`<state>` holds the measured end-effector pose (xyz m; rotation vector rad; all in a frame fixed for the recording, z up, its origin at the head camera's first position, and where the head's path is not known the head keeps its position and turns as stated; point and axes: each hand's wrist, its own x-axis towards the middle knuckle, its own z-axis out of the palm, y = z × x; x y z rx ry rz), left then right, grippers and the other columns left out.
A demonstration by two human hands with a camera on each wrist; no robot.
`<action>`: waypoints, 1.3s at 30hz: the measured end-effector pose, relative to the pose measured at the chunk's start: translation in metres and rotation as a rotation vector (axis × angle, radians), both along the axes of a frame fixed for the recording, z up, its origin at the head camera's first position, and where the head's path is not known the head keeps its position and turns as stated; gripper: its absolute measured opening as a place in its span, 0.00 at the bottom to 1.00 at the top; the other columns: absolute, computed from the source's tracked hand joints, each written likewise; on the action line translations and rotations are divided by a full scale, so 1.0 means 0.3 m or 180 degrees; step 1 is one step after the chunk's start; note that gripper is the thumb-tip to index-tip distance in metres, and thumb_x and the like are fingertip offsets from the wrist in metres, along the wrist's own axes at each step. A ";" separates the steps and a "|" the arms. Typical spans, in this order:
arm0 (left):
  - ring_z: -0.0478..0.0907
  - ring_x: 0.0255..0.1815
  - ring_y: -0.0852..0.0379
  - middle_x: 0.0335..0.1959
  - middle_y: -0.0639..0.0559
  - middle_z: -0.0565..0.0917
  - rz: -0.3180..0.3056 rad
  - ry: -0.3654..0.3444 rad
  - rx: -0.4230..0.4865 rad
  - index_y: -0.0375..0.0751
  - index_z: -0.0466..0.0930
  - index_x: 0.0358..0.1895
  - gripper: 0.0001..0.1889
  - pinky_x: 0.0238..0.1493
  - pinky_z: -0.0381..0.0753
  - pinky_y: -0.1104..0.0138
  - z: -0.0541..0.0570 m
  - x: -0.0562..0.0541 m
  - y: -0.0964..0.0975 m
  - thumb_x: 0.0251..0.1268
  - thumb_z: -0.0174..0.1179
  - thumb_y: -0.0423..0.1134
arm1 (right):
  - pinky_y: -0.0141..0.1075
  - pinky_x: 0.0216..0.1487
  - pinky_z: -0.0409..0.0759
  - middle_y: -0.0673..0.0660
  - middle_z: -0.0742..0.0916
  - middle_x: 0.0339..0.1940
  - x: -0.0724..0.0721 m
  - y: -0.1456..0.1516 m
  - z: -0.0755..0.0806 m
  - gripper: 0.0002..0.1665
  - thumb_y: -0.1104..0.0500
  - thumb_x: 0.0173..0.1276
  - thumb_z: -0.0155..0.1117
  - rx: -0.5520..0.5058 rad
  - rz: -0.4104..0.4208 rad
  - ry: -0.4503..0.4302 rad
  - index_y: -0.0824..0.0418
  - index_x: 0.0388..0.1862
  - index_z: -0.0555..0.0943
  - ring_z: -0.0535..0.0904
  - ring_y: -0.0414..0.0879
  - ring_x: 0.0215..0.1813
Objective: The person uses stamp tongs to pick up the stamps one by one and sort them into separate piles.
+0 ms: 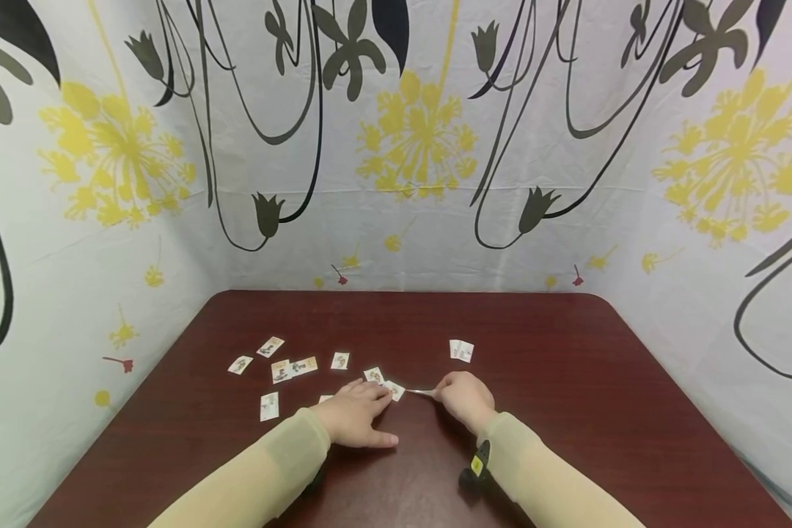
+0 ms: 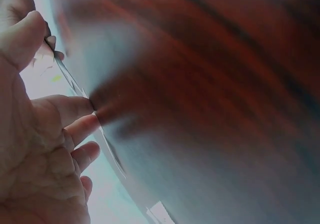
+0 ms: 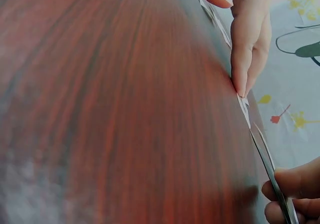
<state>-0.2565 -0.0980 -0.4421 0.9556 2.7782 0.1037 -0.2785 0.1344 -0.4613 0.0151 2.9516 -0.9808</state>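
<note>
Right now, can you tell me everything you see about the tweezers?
The tweezers are thin and shiny grey, like metal, with two slim, pointed prongs. The person's right hand pinches them, hiding part of them. The tips are slightly apart and point toward the left hand. They are low over the red-brown table, one tip at the edge of a small printed card; I can't tell if it touches.

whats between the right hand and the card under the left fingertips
Metal tweezers, held by the right hand, with tips close to the card. This shows in the head view and more clearly in the right wrist view.
</note>
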 end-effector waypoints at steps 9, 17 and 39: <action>0.56 0.74 0.47 0.71 0.52 0.64 0.0015 0.0034 -0.0016 0.44 0.64 0.72 0.44 0.73 0.47 0.54 -0.003 0.001 0.004 0.60 0.50 0.72 | 0.41 0.36 0.75 0.45 0.85 0.29 0.008 -0.017 -0.008 0.04 0.55 0.58 0.68 -0.0082 -0.0025 0.0048 0.52 0.25 0.86 0.78 0.42 0.33; 0.56 0.74 0.47 0.72 0.52 0.64 -0.0008 0.0022 -0.0016 0.43 0.64 0.72 0.45 0.73 0.48 0.54 -0.001 0.001 0.001 0.60 0.50 0.72 | 0.40 0.34 0.74 0.46 0.84 0.27 0.001 -0.034 -0.018 0.05 0.55 0.57 0.67 -0.0080 -0.0003 0.0066 0.52 0.23 0.85 0.77 0.42 0.32; 0.55 0.74 0.48 0.72 0.51 0.64 -0.0117 -0.0063 0.0014 0.43 0.63 0.72 0.44 0.73 0.49 0.54 0.017 0.008 0.002 0.61 0.51 0.70 | 0.40 0.34 0.73 0.44 0.84 0.26 -0.015 -0.001 -0.007 0.05 0.56 0.55 0.68 -0.0031 0.0036 0.0035 0.51 0.21 0.85 0.76 0.41 0.30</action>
